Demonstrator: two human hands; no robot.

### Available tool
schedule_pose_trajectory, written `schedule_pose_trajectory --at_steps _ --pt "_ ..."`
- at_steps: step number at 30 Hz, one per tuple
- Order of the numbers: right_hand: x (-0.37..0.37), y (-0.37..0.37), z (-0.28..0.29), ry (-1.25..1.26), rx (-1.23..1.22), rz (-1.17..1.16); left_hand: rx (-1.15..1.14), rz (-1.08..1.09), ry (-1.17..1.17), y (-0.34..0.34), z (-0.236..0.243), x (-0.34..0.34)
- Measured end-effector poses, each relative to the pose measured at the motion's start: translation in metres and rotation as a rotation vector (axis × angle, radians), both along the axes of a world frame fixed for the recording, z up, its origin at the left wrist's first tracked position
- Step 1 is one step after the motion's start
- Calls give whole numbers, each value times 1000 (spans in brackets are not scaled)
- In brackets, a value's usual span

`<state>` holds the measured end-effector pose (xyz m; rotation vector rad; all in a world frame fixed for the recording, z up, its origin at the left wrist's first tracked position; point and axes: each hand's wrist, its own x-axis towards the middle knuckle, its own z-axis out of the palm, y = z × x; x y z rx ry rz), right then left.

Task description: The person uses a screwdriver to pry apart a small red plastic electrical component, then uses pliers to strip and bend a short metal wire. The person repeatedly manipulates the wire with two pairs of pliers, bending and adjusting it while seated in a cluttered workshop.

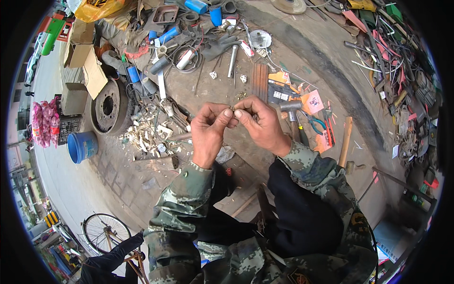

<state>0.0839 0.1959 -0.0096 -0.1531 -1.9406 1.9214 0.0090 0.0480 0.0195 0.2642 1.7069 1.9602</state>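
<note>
My left hand [211, 130] and my right hand [260, 125] meet at the centre, thumbs and fingertips pinched around a small dark piece [231, 109] too tiny to identify. Just right of my right hand lie a hammer [290, 109], pliers [313, 122] with blue-and-black handles and an orange-black tool pack [281, 87]. Above the hands are rust-brown strips [259, 83], a metal tube [232, 61] and small white fittings [243, 78]. A wooden handle [346, 139] lies farther right.
Shavings [146, 135], a wheel rim [106, 109], cardboard [94, 71] and a blue bucket [81, 147] are on the left. Piled scrap [397, 80] fills the right, above a metal rail [411, 187]. Another person's dark-clothed leg [113, 255] and a bicycle [106, 232] are at lower left.
</note>
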Motion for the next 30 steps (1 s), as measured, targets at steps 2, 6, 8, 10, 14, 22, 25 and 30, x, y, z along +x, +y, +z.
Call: schedule_pose_trajectory --at_steps 2,6,8,10,14,22,25,30 --pt "1 1 0 -13 -50 17 4 -5 17 1 -1 1" --pt "1 2 1 -39 -33 2 23 -34 27 1 -2 0" --pt "2 3 3 -37 -11 1 12 -44 15 0 -2 0" --pt "2 5 4 -39 39 -5 -28 -53 -14 -1 -2 -1" --pt "3 6 5 -66 29 18 -78 -64 -25 -4 1 -1" --pt "18 2 -12 -75 -52 -32 -218 -147 -16 -1 -2 4" --pt "27 3 -19 -69 -75 -40 -280 -194 2 1 -7 5" --pt "59 23 -47 -99 141 -117 -230 -176 -144 7 -14 9"
